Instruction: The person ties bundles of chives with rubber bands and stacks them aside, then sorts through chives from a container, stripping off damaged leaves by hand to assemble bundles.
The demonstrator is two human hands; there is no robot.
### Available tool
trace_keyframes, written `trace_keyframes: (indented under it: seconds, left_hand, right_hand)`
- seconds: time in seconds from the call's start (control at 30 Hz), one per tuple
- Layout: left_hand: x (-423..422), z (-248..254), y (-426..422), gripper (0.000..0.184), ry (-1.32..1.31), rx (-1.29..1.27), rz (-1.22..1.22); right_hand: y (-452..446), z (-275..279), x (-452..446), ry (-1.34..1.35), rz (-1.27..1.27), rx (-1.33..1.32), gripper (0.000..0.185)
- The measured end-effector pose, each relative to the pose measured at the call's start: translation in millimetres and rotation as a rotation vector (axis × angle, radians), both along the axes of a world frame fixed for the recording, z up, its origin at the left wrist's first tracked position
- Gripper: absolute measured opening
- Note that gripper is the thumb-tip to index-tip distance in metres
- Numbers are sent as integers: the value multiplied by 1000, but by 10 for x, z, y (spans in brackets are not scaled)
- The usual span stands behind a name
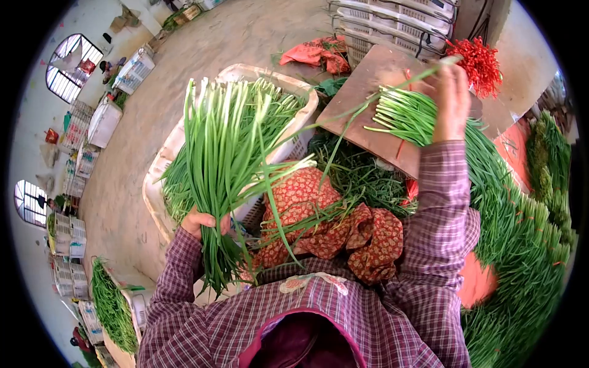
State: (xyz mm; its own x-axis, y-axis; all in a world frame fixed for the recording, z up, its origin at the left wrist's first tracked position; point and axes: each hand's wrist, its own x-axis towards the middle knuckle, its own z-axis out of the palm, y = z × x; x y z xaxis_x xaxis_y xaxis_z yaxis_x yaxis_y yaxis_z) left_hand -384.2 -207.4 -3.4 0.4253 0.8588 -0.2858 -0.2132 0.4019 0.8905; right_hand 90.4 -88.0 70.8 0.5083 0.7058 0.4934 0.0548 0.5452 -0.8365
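Note:
My left hand (pixel 199 224) is wrapped round a thick bunch of garlic chives (pixel 224 141), pale stem ends up, leaf tips hanging below the fist. My right hand (pixel 453 101), slightly blurred, is raised over the brown board (pixel 350 110) with fingers closed on a long green chive stalk (pixel 417 78) that trails to the left. Below that hand, a second bunch of chives (pixel 405 113) lies on the board, white ends to the left. Loose chives fill the white crate (pixel 154 161) behind my left hand.
A bundle of red ties (pixel 477 66) hangs at the board's far corner. Tied chives (pixel 521 245) are heaped on the right. Discarded leaves (pixel 356 172) and a red patterned cloth (pixel 374 239) lie at my lap. Stacked crates (pixel 392 30) stand behind; distant people work along the left wall.

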Motion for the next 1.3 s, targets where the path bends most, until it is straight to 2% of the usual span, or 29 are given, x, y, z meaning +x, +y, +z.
trace_keyframes:
  seconds: [0.07, 0.1, 0.13, 0.17, 0.2, 0.23, 0.27, 0.3, 0.4, 0.47, 0.53, 0.6, 0.67, 0.77, 0.87, 0.93, 1.0, 1.03, 1.1, 1.2, 1.27, 1.3]
  left_hand:
    - [-104, -63, 5, 47, 0, -17, -2]
    - [-124, -71, 11, 45, -16, -39, 24]
    - [-145, -79, 17, 44, -31, -59, 49]
    - [-177, -108, 30, 45, -53, -45, 27]
    - [-165, -103, 34, 45, -52, -44, 26]
    - [-139, -96, 42, 47, -109, -47, 27]
    - [-112, -92, 50, 49, -166, -51, 27]
    - [-92, -91, 62, 49, -164, -49, 25]
    - [-79, -73, 45, 51, -227, -30, -29]
    - [-67, -63, 39, 53, -204, -52, -25]
    - [-68, -71, 47, 55, -216, -42, -44]
    - [-98, -109, 47, 57, -226, -34, -59]
    - [-136, -157, 60, 59, -241, -74, -87]
    - [-28, -98, 65, 56, -266, -54, -81]
    - [-26, -124, 71, 55, -272, -49, -87]
    - [-56, -161, 71, 54, -251, -57, -65]
    - [-69, -168, 52, 52, -228, -64, -38]
    - [-50, -165, 35, 49, -178, -46, 14]
    - [13, -122, 18, 39, -97, -61, 78]
    - [19, -158, 12, 37, -89, -64, 50]
    - [-40, -207, 9, 37, -102, -48, 32]
    - [-120, -274, 11, 47, -153, -39, -11]
  right_hand:
    - [-64, -63, 211, 31, 32, -50, 24]
    - [-155, -96, 246, -135, 57, -157, 27]
    - [-235, -156, 166, -306, 91, -147, 27]
    - [-256, -344, 115, -368, 203, -231, 24]
    - [-320, -490, 12, -861, 149, -331, 23]
    - [-461, -404, -154, -1016, 344, -438, 27]
    - [-469, -653, -290, -1003, 344, -262, 28]
    - [-527, -642, -459, -994, 309, -257, 27]
    - [-535, -615, -782, -715, 419, -173, 25]
    - [-485, -643, -916, -665, 466, -128, 27]
    - [-464, -628, -994, -670, 507, -167, 31]
    - [-449, -640, -1050, -461, 745, -334, 34]
    - [-419, -685, -1097, -461, 825, -366, 38]
    - [-405, -769, -1215, -30, 1039, -378, 39]
    - [-429, -756, -1277, 85, 998, -408, 35]
    - [-447, -727, -1283, 62, 975, -420, 32]
    - [-488, -671, -1281, -61, 823, -349, 32]
    - [-483, -645, -1285, -63, 827, -348, 32]
    - [-472, -605, -1286, -264, 602, -272, 30]
    - [-399, -641, -1242, -186, 507, -248, 31]
    - [-267, -716, -1091, -182, 393, -193, 28]
    - [-223, -707, -958, -182, 342, -189, 26]
